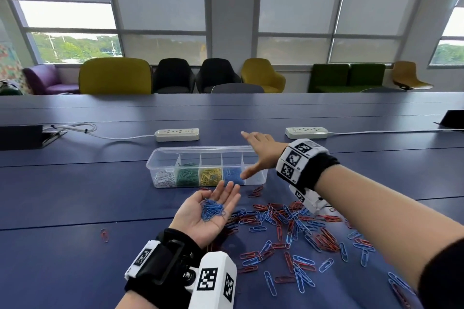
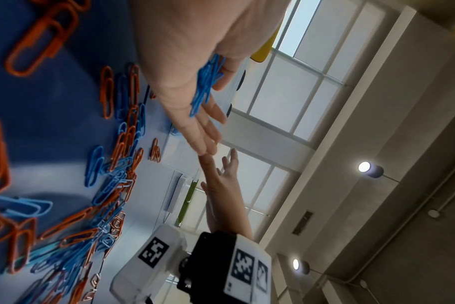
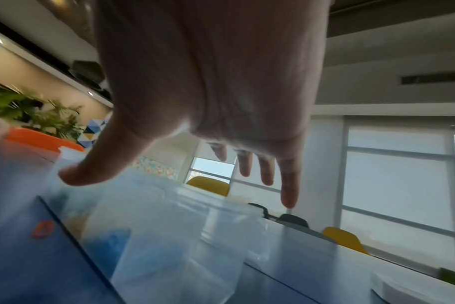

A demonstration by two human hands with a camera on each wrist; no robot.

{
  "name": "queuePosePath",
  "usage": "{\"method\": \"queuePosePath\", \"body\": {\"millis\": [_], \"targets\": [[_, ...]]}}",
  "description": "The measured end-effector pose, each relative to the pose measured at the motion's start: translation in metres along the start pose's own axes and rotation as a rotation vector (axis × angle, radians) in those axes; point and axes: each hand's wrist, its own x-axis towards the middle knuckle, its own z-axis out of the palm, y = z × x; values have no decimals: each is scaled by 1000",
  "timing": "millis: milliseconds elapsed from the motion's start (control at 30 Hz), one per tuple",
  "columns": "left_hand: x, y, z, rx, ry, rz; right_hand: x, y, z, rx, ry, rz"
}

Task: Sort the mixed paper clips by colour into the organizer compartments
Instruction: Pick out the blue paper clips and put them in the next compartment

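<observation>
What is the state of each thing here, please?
organizer: lid off, four compartments filled
fifth compartment: looks empty
left hand: palm up, flat
blue clips: lying in the palm
right hand: spread above the organizer, holding nothing
loose clips: red and blue, unsorted

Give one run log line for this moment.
left hand: holds blue clips | right hand: open over organizer | red, blue unsorted

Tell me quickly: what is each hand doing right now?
Left hand: open, palm up, carrying blue clips.
Right hand: open, fingers spread above the organizer, holding nothing.
</observation>
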Motion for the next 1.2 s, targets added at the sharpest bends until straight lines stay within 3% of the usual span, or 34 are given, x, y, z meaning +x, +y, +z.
{"method": "queuePosePath", "body": {"millis": [133, 267, 500, 733, 867, 1067, 1200], "targets": [[-1, 3, -4, -24, 31, -9, 8, 5, 13, -30, -79, 34], [-2, 12, 13, 223, -2, -13, 6, 14, 24, 32, 0, 17], [65, 34, 91, 783, 5, 289, 5, 14, 31, 45, 40, 18], [124, 32, 84, 1264, 130, 414, 5, 14, 33, 42, 63, 15], [134, 33, 74, 1549, 132, 451, 6, 15, 31, 63, 37, 11], [125, 34, 75, 1792, 178, 579, 9, 16, 33, 56, 40, 16], [91, 30, 87, 2013, 172, 842, 6, 20, 29, 103, -1, -1]]}}
